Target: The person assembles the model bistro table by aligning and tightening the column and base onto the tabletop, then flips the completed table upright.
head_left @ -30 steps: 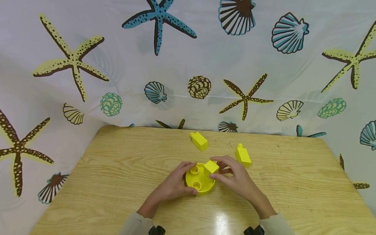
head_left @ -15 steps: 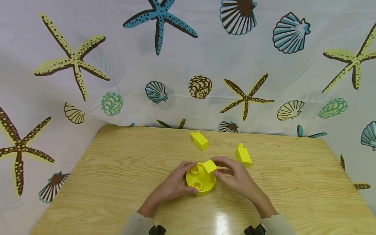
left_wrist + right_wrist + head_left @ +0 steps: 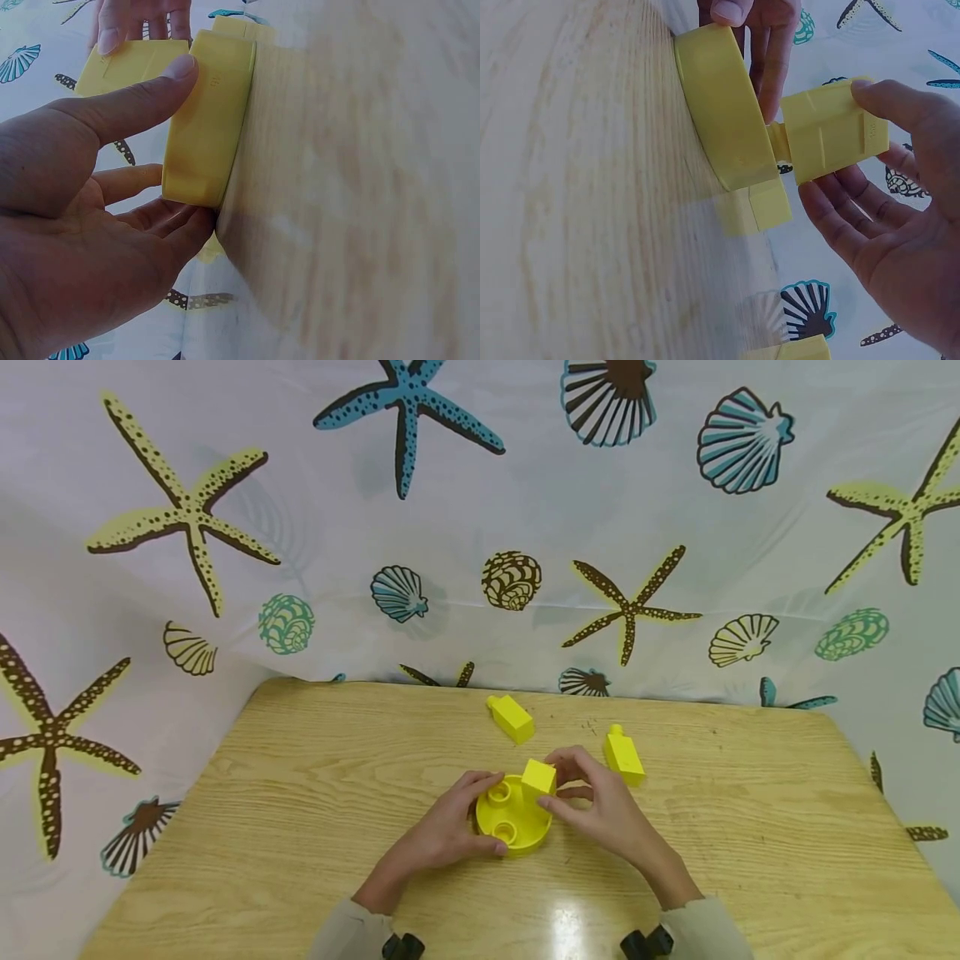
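Thumb and fingers of the right hand [image 3: 600, 800] pinch a block [image 3: 832, 131] at its upper part, while the left hand [image 3: 453, 827] grips the round dish [image 3: 529, 827] at its rim, thumb near, fingers far. The block is over the dish's far right part, its peg [image 3: 778, 142] downward; some of the peg shows, though its tip is hidden. Two sockets [image 3: 498, 792] show bare on the dish's left side. The step in hand looks like seating this block; the next move likely calls for lining up the peg and pressing down, the left hand bracing. Beyond the dish, a second block [image 3: 513, 720] lies on the table [image 3: 300, 827]; a third block [image 3: 624, 756] lies just past the right hand.
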{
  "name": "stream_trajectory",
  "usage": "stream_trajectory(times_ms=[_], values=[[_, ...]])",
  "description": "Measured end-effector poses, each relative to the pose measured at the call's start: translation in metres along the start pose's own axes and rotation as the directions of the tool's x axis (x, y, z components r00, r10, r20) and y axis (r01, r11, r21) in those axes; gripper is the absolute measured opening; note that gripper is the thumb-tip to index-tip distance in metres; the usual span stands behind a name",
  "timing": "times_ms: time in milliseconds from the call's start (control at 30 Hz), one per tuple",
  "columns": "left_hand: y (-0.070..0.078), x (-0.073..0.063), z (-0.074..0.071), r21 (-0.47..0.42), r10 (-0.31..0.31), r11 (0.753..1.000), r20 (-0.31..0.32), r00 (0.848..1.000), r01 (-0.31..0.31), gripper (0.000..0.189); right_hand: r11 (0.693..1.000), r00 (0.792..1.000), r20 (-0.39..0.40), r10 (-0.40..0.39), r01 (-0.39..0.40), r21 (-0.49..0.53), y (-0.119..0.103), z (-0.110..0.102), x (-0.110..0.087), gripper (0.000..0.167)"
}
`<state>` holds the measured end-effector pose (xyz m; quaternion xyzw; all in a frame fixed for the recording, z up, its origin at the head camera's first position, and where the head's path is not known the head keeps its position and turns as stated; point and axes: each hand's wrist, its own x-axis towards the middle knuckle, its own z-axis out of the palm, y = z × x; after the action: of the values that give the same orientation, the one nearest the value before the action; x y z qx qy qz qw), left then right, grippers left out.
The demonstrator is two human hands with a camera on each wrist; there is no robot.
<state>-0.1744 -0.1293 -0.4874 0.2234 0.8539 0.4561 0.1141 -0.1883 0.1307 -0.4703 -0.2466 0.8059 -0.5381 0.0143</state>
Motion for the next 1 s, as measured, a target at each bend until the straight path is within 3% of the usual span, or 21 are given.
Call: stream_trajectory(times_ms=[233,433,767,1000], values=[[0.0,-0.0003,-0.0007,0.001,0.0,1.0,0.001,1.0,0.0,0.089,0.999,0.999,0.017,-0.031,0.032,-0.042,0.0022,0.0033,0.0046,0.053],[-0.0015,-0.0003,-0.0004,0.007,0.003,1.0,0.003,1.0,-0.003,0.09,0.998,1.0,-0.006,0.023,-0.023,-0.06,0.002,0.0038,0.0068,0.053],[-0.0011,-0.0008,-0.0012,-0.001,0.012,1.0,0.004,1.0,-0.012,0.09,0.995,0.999,0.017,0.039,-0.04,0.096,0.0008,0.0023,0.0052,0.052],[-0.0018,-0.0004,-0.0012,0.001,0.012,1.0,0.002,1.0,-0.012,0.09,0.996,0.999,0.032,0.014,-0.017,0.085,0.0015,0.0004,0.0042,0.049]])
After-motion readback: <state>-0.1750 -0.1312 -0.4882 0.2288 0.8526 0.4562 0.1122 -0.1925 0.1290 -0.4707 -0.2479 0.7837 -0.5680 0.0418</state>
